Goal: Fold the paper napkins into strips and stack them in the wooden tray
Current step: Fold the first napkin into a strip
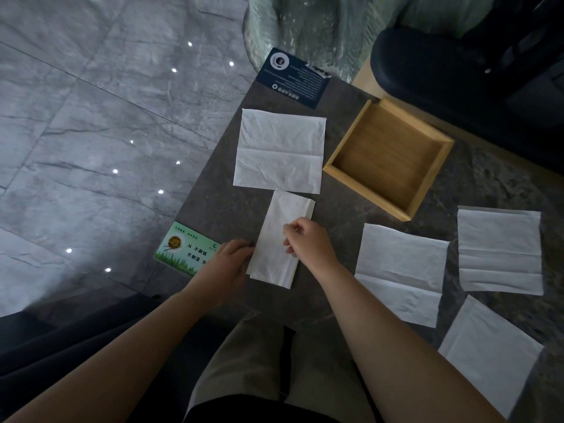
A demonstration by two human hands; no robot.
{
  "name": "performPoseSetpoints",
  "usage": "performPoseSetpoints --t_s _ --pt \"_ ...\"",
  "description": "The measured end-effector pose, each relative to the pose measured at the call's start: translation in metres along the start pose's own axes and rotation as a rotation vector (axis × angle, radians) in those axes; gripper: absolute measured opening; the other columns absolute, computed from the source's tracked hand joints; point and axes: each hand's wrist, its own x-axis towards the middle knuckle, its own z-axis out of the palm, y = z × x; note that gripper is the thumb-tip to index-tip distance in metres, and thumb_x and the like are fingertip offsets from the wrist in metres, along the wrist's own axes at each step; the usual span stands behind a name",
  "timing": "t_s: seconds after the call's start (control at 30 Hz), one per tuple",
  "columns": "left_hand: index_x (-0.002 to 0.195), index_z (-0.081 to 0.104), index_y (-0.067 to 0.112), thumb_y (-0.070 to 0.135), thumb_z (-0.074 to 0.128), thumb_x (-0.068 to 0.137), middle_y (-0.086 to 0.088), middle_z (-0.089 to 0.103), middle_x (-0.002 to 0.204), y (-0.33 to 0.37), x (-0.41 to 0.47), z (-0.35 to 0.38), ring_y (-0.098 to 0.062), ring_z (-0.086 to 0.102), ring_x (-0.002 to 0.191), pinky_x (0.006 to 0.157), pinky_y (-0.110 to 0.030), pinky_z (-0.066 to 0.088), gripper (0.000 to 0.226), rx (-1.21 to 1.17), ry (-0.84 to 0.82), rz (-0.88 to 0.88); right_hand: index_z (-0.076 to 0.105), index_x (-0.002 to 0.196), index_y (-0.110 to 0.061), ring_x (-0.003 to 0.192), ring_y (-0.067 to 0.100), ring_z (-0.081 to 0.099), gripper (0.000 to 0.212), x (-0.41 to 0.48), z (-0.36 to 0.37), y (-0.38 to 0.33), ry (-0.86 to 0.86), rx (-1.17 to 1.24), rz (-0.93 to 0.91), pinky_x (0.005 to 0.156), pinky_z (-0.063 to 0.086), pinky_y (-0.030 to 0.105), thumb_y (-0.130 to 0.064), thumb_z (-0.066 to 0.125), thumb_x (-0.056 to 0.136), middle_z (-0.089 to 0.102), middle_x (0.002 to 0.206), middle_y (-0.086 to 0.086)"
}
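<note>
Holding one folded napkin [280, 264], a narrow white strip, a person works at a dark stone table [219, 206] with both hands. The left hand [227, 257] grips the strip's edge at 9 o'clock with curled fingers. The right hand [308, 239] pinches the paper near its middle between thumb and forefinger.

Five napkins show in all. Four lie flat and unfolded:
- a first flat napkin [279, 151] at 12 o'clock, touching the strip's far end
- a second flat napkin [399, 273] at 3 o'clock
- a third flat napkin [500, 251] farther out at 3 o'clock
- a fourth flat napkin [491, 352] at 4 o'clock

One wooden tray [387, 157] sits at 1 o'clock, just beside the first flat napkin.

There are two cards. A green card [186, 248] lies at 9 o'clock, partly under the left hand. A dark blue card [293, 77] lies at 12 o'clock, at the table's far edge.
</note>
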Motion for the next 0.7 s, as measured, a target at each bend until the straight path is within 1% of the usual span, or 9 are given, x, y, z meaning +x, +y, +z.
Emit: performPoseSetpoints --t_s 0.07,0.1,0.17,0.27,0.43,0.5,0.57,0.63,0.7 --pt "0.131 0.067 0.024 0.019 0.054 0.102 0.004 0.061 0.125 0.003 -0.001 0.0 -0.011 0.06 0.111 0.099 -0.034 0.05 0.032 -0.177 0.015 -0.1 0.068 0.1 -0.018 0.075 0.012 0.078 0.02 0.0 -0.005 0.003 -0.013 0.002 -0.003 0.084 0.067 0.039 -0.034 0.059 0.106 0.077 0.088 -0.001" --pt "0.127 0.069 0.023 0.019 0.056 0.102 0.005 0.064 0.118 0.004 -0.001 0.001 -0.008 0.063 0.103 0.096 -0.034 0.054 0.028 -0.248 -0.001 -0.136 0.068 0.1 -0.017 0.075 0.012 0.078 0.02 0.0 -0.007 0.004 -0.021 -0.001 0.001 0.084 0.068 0.039 -0.033 0.059 0.106 0.077 0.088 -0.001" --pt "0.124 0.069 0.022 0.022 0.061 0.101 0.007 0.069 0.112 0.005 -0.002 0.005 -0.004 0.067 0.098 0.093 -0.036 0.058 0.024 -0.333 -0.013 -0.185 0.069 0.102 -0.017 0.077 0.012 0.078 0.019 0.0 -0.006 0.007 -0.038 -0.002 0.009 0.085 0.068 0.039 -0.033 0.06 0.106 0.077 0.09 -0.001" --pt "0.119 0.066 0.026 0.024 0.07 0.097 0.009 0.073 0.106 0.008 -0.001 0.009 -0.008 0.07 0.096 0.088 -0.033 0.059 0.023 -0.456 0.039 -0.305 0.069 0.102 -0.017 0.083 0.013 0.078 0.016 0.0 -0.003 0.013 -0.044 0.025 0.01 0.089 0.067 0.041 -0.031 0.061 0.105 0.077 0.092 0.001" --pt "0.116 0.067 0.018 0.026 0.077 0.092 -0.001 0.076 0.093 0.005 0.006 0.014 -0.014 0.074 0.083 0.073 -0.027 0.055 0.027 -0.595 0.009 -0.482 0.069 0.101 -0.022 0.088 0.013 0.077 0.013 -0.003 0.001 0.02 -0.03 0.066 0.01 0.094 0.065 0.045 -0.032 0.062 0.104 0.076 0.092 -0.001" --pt "0.104 0.071 0.016 0.029 0.077 0.093 -0.001 0.077 0.086 0.006 0.007 0.016 -0.015 0.075 0.077 0.072 -0.028 0.054 0.018 -0.55 -0.016 -0.491 0.069 0.103 -0.021 0.091 0.013 0.076 0.014 -0.005 0.001 0.021 -0.033 0.071 0.015 0.095 0.064 0.045 -0.032 0.061 0.104 0.076 0.094 -0.001" --pt "0.094 0.073 0.017 0.034 0.074 0.095 0.001 0.078 0.08 0.008 0.007 0.019 -0.015 0.074 0.073 0.073 -0.031 0.055 0.017 -0.467 -0.046 -0.472 0.069 0.102 -0.02 0.091 0.015 0.076 0.014 -0.006 0.0 0.021 -0.04 0.078 0.018 0.096 0.063 0.046 -0.031 0.061 0.104 0.075 0.094 0.0" --pt "0.085 0.072 0.02 0.041 0.071 0.096 0.002 0.076 0.076 0.01 0.005 0.018 -0.014 0.072 0.071 0.075 -0.036 0.058 0.023 -0.353 -0.081 -0.457 0.069 0.1 -0.021 0.091 0.016 0.076 0.013 -0.006 -0.001 0.021 -0.048 0.085 0.016 0.097 0.063 0.048 -0.031 0.061 0.103 0.076 0.093 0.0" --pt "0.078 0.067 0.024 0.052 0.066 0.095 0.002 0.071 0.073 0.013 0.001 0.013 -0.013 0.068 0.069 0.073 -0.039 0.06 0.033 -0.108 -0.118 -0.43 0.069 0.099 -0.022 0.091 0.017 0.077 0.012 -0.005 -0.002 0.021 -0.064 0.087 0.015 0.096 0.063 0.049 -0.031 0.061 0.103 0.077 0.093 0.001"
